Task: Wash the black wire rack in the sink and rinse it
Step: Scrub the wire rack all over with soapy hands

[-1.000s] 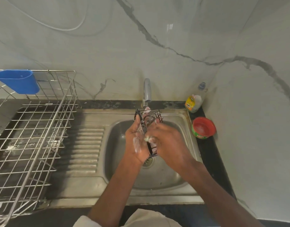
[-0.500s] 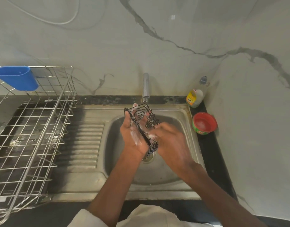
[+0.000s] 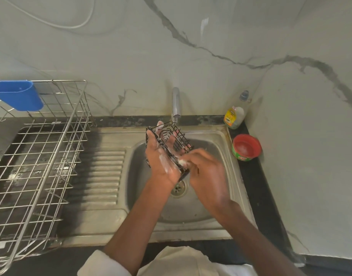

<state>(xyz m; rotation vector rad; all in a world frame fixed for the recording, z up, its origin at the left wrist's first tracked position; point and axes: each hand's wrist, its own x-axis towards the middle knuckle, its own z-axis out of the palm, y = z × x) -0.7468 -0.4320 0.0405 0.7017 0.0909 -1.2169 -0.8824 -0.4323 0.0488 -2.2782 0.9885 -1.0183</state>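
Note:
The small black wire rack (image 3: 180,139) is held tilted above the steel sink (image 3: 215,148), just below the tap (image 3: 175,104). My left hand (image 3: 161,162) grips it along its left side, with the fingers showing through the wires and white suds on the skin. At the rack's near lower corner, my right hand (image 3: 207,176) is motion-blurred and its curled fingers pinch a small white foamy pad (image 3: 182,162) against the wire. The rack's near end is hidden by both hands. No water stream shows at the tap.
A large steel dish rack (image 3: 41,156) with a blue cup (image 3: 18,96) hooked on it stands on the left drainboard. A soap bottle (image 3: 234,116) and a red tub (image 3: 246,147) sit on the black counter to the right of the sink. The drain (image 3: 178,188) lies below my hands.
The rack has tipped further over and shifted slightly left in my left hand. My right hand has slid down from the rack's middle to its near lower corner.

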